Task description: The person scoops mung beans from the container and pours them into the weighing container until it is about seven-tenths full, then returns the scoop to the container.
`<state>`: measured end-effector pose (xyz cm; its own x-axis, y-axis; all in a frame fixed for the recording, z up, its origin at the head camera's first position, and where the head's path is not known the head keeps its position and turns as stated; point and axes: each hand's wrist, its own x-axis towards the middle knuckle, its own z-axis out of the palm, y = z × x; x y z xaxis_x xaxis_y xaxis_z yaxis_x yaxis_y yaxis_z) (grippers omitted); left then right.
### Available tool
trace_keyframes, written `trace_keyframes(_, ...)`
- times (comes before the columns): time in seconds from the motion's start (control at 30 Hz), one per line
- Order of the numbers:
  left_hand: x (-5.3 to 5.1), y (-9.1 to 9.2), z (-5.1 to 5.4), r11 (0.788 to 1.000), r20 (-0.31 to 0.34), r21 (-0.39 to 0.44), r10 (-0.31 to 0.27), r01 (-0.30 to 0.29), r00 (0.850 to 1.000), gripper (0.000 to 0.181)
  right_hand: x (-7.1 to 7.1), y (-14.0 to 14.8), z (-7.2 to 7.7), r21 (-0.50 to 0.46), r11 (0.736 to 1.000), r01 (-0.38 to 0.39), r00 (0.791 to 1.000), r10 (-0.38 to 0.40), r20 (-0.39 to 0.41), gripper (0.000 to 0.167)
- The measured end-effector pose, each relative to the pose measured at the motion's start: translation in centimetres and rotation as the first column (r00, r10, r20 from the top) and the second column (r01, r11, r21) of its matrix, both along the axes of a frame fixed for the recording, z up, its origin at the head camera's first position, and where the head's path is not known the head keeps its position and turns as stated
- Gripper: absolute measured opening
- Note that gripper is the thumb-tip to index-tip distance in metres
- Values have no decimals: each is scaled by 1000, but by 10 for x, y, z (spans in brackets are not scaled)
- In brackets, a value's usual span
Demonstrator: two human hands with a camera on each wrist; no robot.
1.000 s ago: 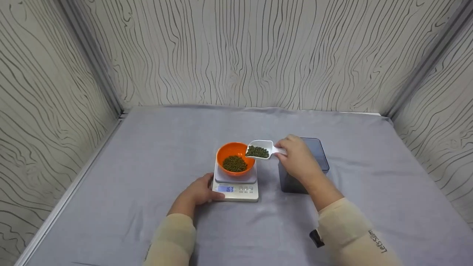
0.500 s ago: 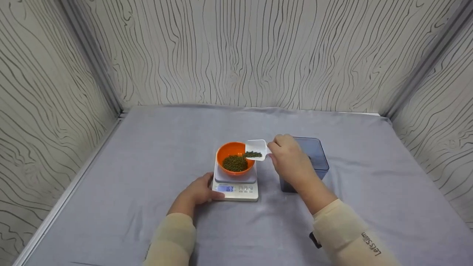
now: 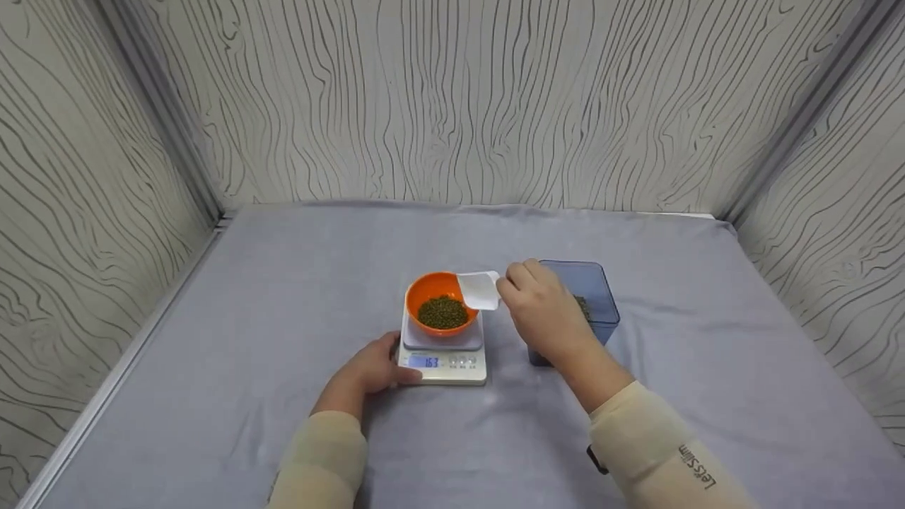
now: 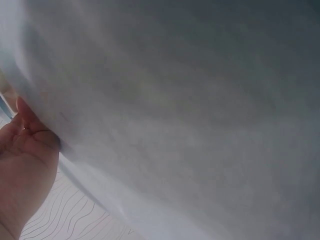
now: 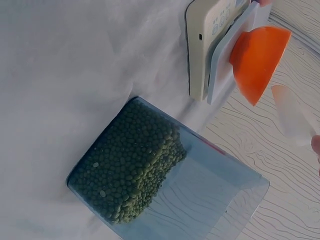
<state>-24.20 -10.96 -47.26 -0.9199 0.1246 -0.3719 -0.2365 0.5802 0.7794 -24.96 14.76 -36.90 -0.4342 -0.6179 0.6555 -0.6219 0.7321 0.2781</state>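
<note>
An orange bowl [image 3: 424,286] with green beans [image 3: 442,312] in it stands on a white kitchen scale [image 3: 459,375], whose display seems to read 163. The left hand [image 3: 371,366] grips the scale's left edge, thumb on its front corner; the left wrist view shows part of this hand [image 4: 30,160]. Pinched by its handle in the right hand [image 3: 548,311], a white scoop [image 3: 481,290] is tipped over the bowl's right rim, with no beans visible in it. In the right wrist view the scoop [image 5: 292,117] is beside the bowl [image 5: 260,60], clear of it, and fingertips [image 5: 316,145] show at the edge.
A clear bluish container [image 3: 601,297], partly filled with green beans [image 5: 135,160], stands right of the scale, partly beneath the right forearm. Grey cloth [image 3: 318,268] covers the table. Wood-patterned panels [image 3: 452,106] rise behind and at both sides.
The right hand has moved left and turned the scoop over; its beans have gone into the bowl, where the heap is larger. The left hand keeps its grip on the scale. The head view has shifted slightly.
</note>
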Motion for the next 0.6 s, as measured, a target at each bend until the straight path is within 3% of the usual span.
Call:
trace_keyframes(0.17, 2, 0, 1, 1000, 1, -14, 3, -3, 1000, 88, 0, 3, 3, -4, 1000, 10, 999, -10, 33, 8)
trace_keyframes(0.37, 1, 0, 0, 1000, -12, -13, -13, 13, 1000, 86, 0, 16, 12, -161, 987, 19, 986, 9, 168, 19)
trace_keyframes(0.6, 1, 0, -1, 1000, 2, -14, 0, 0, 1000, 87, -1, 44, 27, -281, 957, 70, 977, -10, 211, 21)
